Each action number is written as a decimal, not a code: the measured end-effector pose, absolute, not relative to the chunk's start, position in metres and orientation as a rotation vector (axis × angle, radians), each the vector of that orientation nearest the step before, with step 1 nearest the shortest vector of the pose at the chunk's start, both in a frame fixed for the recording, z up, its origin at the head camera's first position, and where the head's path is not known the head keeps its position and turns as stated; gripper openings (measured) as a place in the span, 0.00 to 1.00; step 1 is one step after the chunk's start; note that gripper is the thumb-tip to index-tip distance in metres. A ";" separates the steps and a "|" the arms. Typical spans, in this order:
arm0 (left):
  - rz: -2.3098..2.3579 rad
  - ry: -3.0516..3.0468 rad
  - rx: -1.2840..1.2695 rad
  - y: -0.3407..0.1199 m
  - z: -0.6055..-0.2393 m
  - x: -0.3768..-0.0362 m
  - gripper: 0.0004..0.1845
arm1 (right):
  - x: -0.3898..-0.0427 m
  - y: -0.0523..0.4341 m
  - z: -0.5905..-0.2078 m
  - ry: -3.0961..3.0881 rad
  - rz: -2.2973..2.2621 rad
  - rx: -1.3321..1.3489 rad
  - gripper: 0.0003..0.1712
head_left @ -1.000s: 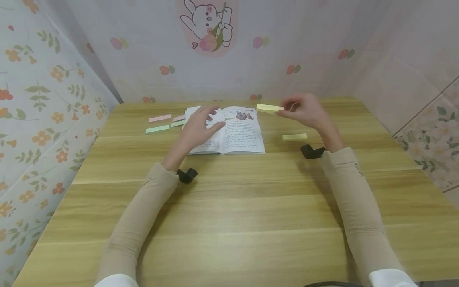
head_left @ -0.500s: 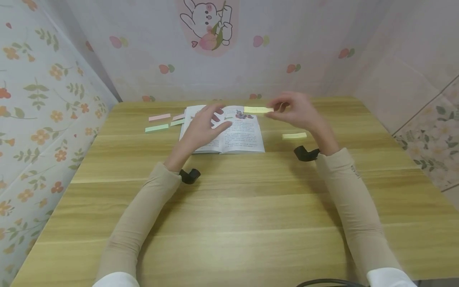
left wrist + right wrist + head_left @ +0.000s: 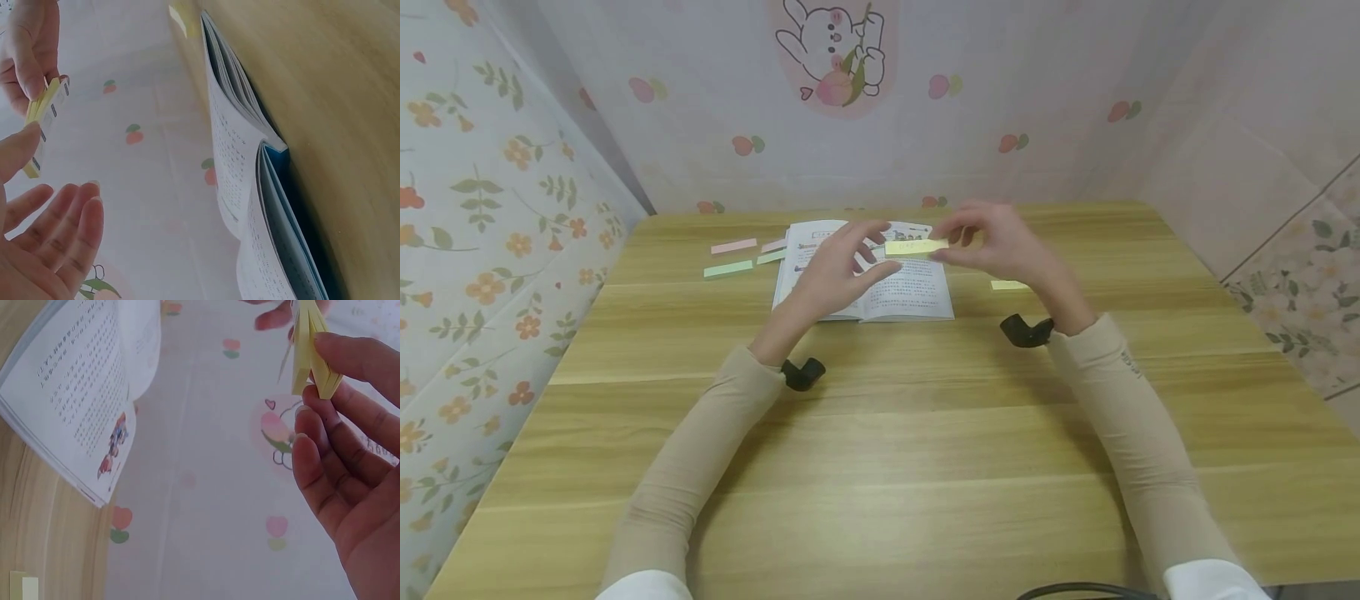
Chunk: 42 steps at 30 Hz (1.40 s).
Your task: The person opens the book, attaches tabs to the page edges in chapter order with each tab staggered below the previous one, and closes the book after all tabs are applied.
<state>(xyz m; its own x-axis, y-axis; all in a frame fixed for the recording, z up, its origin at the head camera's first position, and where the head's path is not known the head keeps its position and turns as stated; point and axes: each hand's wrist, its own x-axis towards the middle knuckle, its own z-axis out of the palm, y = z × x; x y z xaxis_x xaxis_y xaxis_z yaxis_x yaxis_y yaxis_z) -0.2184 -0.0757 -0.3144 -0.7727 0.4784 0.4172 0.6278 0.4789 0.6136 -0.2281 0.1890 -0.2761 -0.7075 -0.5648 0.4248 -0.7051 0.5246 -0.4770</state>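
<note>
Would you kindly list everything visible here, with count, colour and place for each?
Open book: one, white pages with a blue cover, lying at the middle of the table's far side.
Yellow sticky pad: one, held in the air above the book.
Second yellow pad: one, on the table right of the book, partly hidden by the right wrist.
Green strips: two, on the table left of the book.
Pink strips: two, behind the green ones.
Table: one, light wood.
Wall covering: pale, with fruit and rabbit prints behind; floral on the left.
Left hand: fingers spread, at the pad's left end.
Right hand: pinches the pad's right end.
</note>
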 end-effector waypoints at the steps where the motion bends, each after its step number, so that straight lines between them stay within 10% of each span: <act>1: -1.180 -2.521 -0.967 -0.075 -0.315 -0.218 0.31 | -0.228 0.188 -0.277 -2.545 0.944 1.089 0.12; 15: -1.260 -2.330 -1.042 -0.071 -0.320 -0.218 0.15 | -0.226 0.178 -0.280 -2.523 0.962 1.122 0.11; 42: -1.331 -2.288 -0.998 -0.069 -0.323 -0.218 0.13 | -0.226 0.178 -0.280 -2.502 0.985 1.147 0.10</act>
<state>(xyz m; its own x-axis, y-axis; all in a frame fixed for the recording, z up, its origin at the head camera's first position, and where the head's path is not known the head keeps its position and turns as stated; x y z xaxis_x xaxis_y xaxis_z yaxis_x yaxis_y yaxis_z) -0.2181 -0.0689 -0.3228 -0.7086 0.4120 0.5729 0.7016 0.3248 0.6342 -0.2257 0.1778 -0.2803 -0.6719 -0.5910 0.4464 -0.7367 0.4714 -0.4848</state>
